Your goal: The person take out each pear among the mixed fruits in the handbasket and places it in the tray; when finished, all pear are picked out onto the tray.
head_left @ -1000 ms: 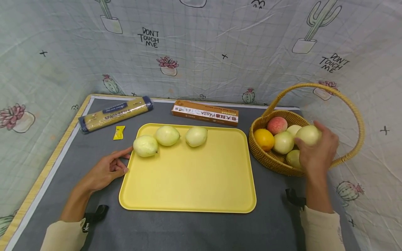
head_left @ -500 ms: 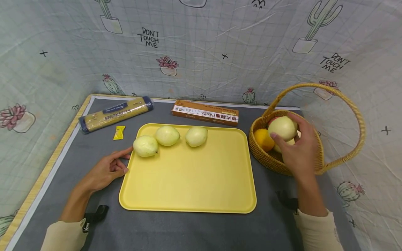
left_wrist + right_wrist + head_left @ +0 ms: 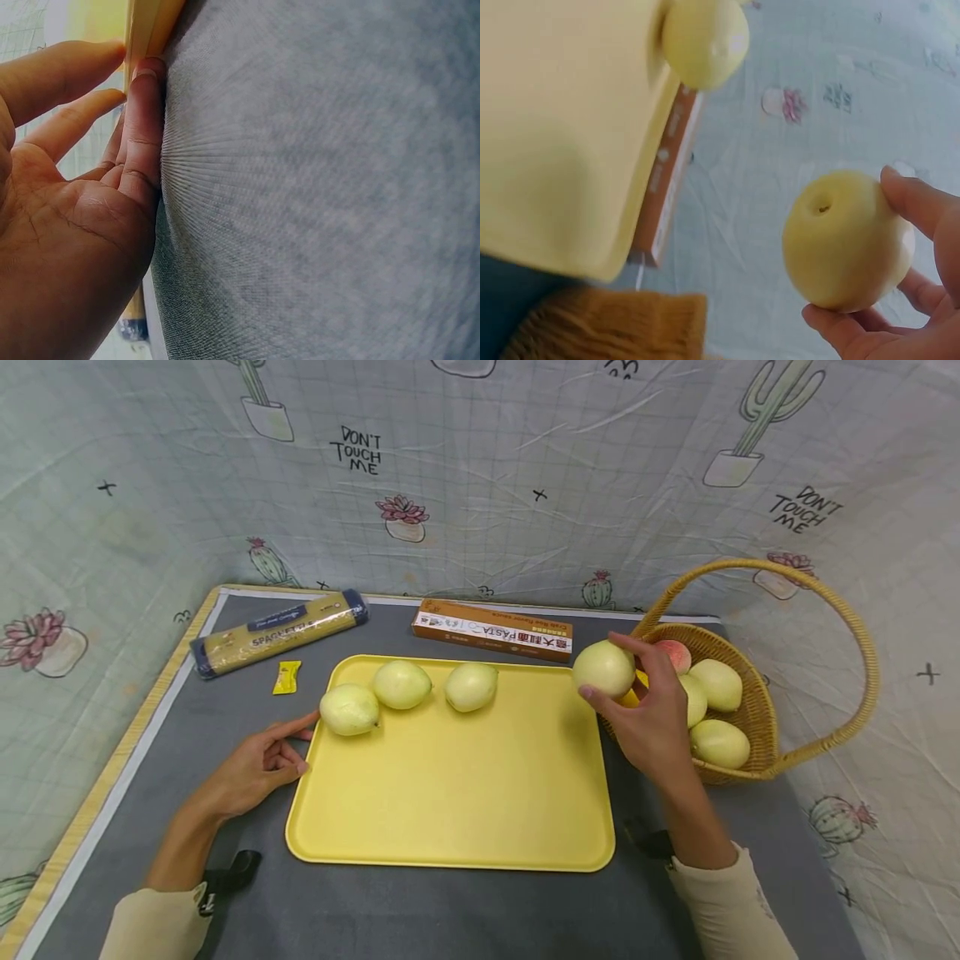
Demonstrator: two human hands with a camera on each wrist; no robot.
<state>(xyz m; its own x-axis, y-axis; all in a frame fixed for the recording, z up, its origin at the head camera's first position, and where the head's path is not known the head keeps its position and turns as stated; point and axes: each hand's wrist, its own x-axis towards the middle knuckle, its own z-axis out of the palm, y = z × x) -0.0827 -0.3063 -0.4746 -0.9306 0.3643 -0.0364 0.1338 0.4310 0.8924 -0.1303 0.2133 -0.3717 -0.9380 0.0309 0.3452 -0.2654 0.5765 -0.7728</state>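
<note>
Pinching pale-green apple-like fruit (image 3: 603, 669) between thumb and fingers of right hand (image 3: 651, 718), above far right corner of yellow tray (image 3: 450, 793), near wicker basket (image 3: 763, 727); touching tray's left edge with loosely extended fingers of left hand (image 3: 251, 770).

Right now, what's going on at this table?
A person's right hand holds a pale round fruit in the air by the far right corner of a yellow tray. Their left hand touches the tray's left edge. Three pale green fruits already sit along the tray's far side. More fruit, including a pinkish one, lies in the wicker basket to the right.
</note>
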